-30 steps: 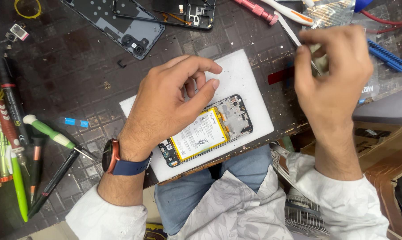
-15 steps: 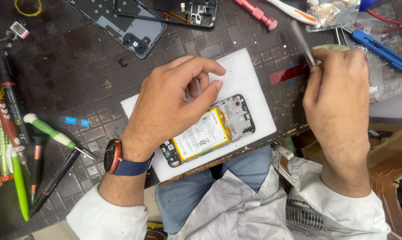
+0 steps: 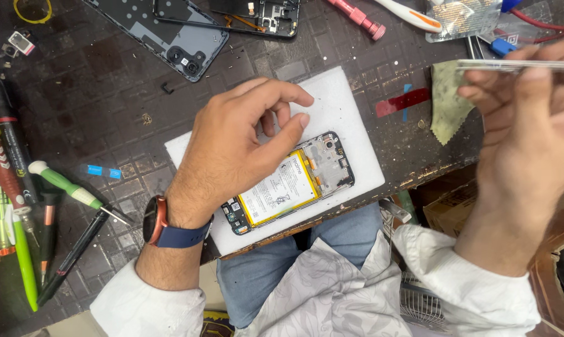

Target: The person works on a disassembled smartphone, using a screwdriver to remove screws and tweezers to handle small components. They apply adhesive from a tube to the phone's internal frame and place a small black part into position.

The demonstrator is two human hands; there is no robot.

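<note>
Opened phone point(image 3: 291, 184) lying on white pad point(image 3: 356, 125) at the desk's near edge, long axis diagonal, camera end pointing upper right. Left hand point(image 3: 232, 150) hovering above it, fingers loosely curled, holding nothing. Right hand point(image 3: 525, 137) pinching metal tweezers point(image 3: 512, 64), lying horizontally, farther right.

On the white pad point(image 3: 350, 118) lies one opened phone point(image 3: 291, 184) with one yellow battery point(image 3: 282, 190). Beyond the pad: one dark back cover point(image 3: 169, 37), one phone frame point(image 3: 257, 15). Two hands point(image 3: 232, 146) work; one holds tweezers point(image 3: 512, 64).
</note>
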